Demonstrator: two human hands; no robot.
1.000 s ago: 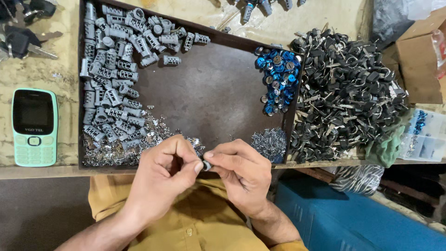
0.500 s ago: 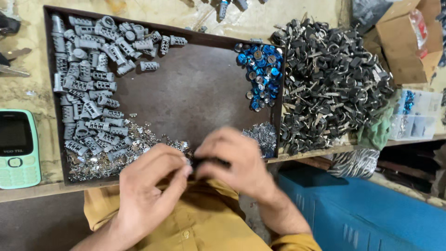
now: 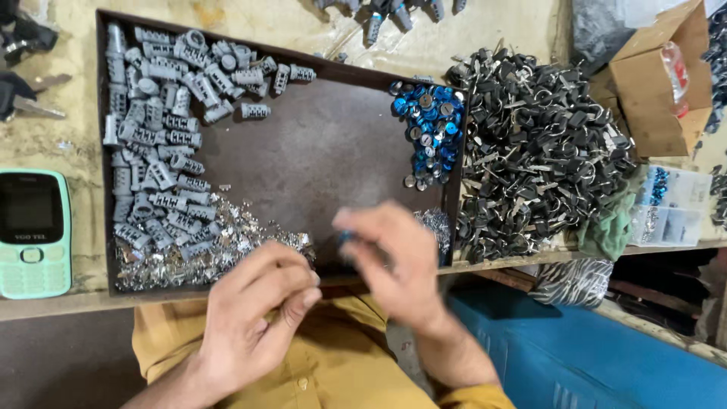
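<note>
Your left hand (image 3: 254,318) sits nearest you over the yellow shirt (image 3: 333,371), fingers curled with thumb and forefinger together, whatever they pinch is hidden; your right hand (image 3: 397,261) is just beyond it at the near edge of the dark tray (image 3: 318,159), motion-blurred, a small blue bit showing at its fingertips, can't tell if that grip is pinched on it or apart. Just past the left hand, a heap of tiny silver bits (image 3: 216,242) lies in the tray's near left corner. Grey lock cylinders (image 3: 151,144) run up the tray's left side and along the far edge, blue caps (image 3: 428,125) piled at its right wall. Right of the tray, a big pile of black-headed keys (image 3: 538,151) on the worktop (image 3: 45,144); a mint-green phone (image 3: 32,231) lies at far left
</note>
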